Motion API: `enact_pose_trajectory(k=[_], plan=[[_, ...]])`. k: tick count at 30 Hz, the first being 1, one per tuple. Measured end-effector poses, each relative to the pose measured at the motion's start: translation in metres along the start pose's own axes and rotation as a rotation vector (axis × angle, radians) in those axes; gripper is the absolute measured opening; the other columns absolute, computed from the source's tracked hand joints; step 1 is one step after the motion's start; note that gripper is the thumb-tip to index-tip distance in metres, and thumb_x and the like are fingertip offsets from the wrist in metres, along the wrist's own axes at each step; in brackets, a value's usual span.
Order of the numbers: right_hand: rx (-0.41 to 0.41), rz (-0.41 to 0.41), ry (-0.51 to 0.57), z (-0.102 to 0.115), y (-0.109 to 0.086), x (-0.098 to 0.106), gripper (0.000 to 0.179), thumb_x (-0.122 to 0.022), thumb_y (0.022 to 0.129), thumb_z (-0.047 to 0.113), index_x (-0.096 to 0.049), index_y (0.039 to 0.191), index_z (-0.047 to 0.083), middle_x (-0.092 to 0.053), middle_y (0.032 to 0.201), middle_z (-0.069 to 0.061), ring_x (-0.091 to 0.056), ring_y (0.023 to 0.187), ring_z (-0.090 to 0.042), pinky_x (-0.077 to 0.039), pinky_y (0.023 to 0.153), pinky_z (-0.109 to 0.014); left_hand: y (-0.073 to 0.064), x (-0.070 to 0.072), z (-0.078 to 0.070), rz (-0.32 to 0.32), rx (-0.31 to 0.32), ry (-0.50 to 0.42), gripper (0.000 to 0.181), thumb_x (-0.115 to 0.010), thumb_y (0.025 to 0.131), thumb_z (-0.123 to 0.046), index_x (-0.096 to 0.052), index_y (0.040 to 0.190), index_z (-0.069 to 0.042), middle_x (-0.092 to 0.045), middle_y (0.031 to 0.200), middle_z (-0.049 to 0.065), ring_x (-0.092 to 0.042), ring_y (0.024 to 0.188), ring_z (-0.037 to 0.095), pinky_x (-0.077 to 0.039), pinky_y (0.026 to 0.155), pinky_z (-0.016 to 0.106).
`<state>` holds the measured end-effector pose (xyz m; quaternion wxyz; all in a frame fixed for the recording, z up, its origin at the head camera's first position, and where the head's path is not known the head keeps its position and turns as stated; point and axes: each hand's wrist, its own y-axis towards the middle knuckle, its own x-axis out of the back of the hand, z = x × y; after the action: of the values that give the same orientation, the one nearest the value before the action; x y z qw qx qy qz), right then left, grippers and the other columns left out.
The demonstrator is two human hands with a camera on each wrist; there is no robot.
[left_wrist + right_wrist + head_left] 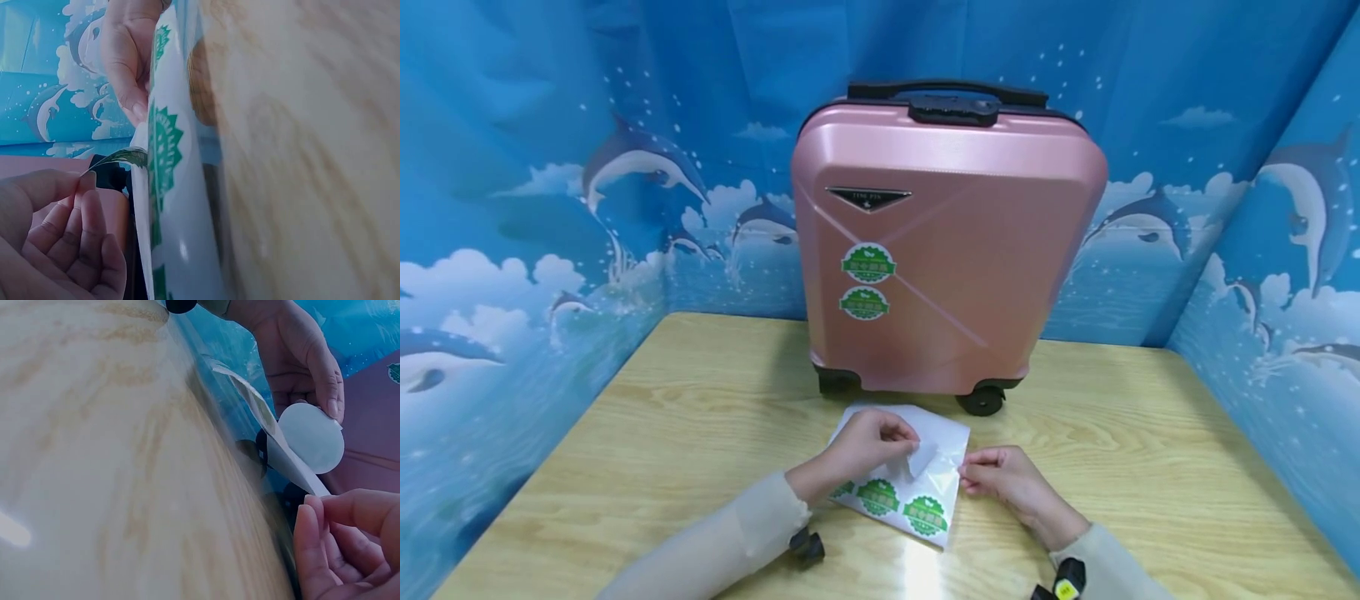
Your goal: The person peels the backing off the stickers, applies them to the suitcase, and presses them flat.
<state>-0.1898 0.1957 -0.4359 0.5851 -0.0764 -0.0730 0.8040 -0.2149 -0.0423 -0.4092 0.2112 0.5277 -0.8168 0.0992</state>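
Note:
Between thumb and forefinger, my left hand [867,447] pinches a round sticker [312,439], its white back facing the right wrist camera. In the left wrist view the sticker [122,155] curves from the fingertips to the sheet; whether it is fully off the sheet I cannot tell. The white sticker sheet [951,440] lies on the table, its front row bearing green scalloped stickers [926,516]. At the sheet's right edge, my right hand [1011,485] pinches the margin between thumb and forefinger. Part of the sheet is hidden under my left hand.
Behind the sheet, a pink suitcase [970,250] stands upright on black wheels [981,401]. Two green round stickers [864,303] are on its front, below a dark triangular badge [868,198]. A dolphin-print curtain [700,83] surrounds the wooden table [700,400].

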Motion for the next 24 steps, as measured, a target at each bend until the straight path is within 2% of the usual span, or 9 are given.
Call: enact_pose_trajectory(k=[6,12,16,24], plan=[[0.018,-0.010,-0.020,-0.003,0.001,0.003,0.012,-0.058,0.084,-0.006,-0.064,0.092,-0.013,-0.066,0.074,-0.001,-0.065,0.067,-0.007,-0.055,0.066,-0.021,-0.001,0.003,-0.001,-0.002,0.019,-0.031,0.007,-0.070,0.084,-0.014,-0.073,0.084,-0.008,-0.066,0.075,-0.003,-0.055,0.068,0.008,-0.047,0.061,0.021],[0.014,-0.007,-0.056,-0.002,0.001,0.003,0.022,-0.059,0.085,-0.005,-0.058,0.099,-0.023,-0.067,0.075,-0.002,-0.064,0.067,-0.007,-0.055,0.066,-0.021,0.000,0.006,0.000,-0.002,0.053,-0.072,0.007,-0.070,0.085,-0.013,-0.073,0.086,-0.006,-0.067,0.077,-0.001,-0.055,0.070,0.010,-0.047,0.062,0.022],[0.001,-0.013,-0.134,0.002,0.000,0.003,0.024,-0.061,0.084,-0.004,-0.058,0.100,-0.022,-0.068,0.077,-0.005,-0.064,0.067,-0.009,-0.055,0.066,-0.023,0.001,0.008,0.000,-0.008,0.069,-0.079,0.008,-0.070,0.085,-0.014,-0.073,0.086,-0.007,-0.067,0.077,-0.001,-0.055,0.071,0.011,-0.047,0.062,0.023],[-0.045,-0.075,-0.347,0.007,0.000,0.005,0.018,-0.065,0.084,0.002,-0.066,0.097,-0.012,-0.070,0.083,-0.010,-0.065,0.071,-0.014,-0.056,0.067,-0.029,0.002,0.011,0.000,-0.031,0.096,-0.097,0.008,-0.071,0.084,-0.016,-0.073,0.087,-0.008,-0.067,0.079,-0.001,-0.057,0.073,0.012,-0.049,0.065,0.024]])
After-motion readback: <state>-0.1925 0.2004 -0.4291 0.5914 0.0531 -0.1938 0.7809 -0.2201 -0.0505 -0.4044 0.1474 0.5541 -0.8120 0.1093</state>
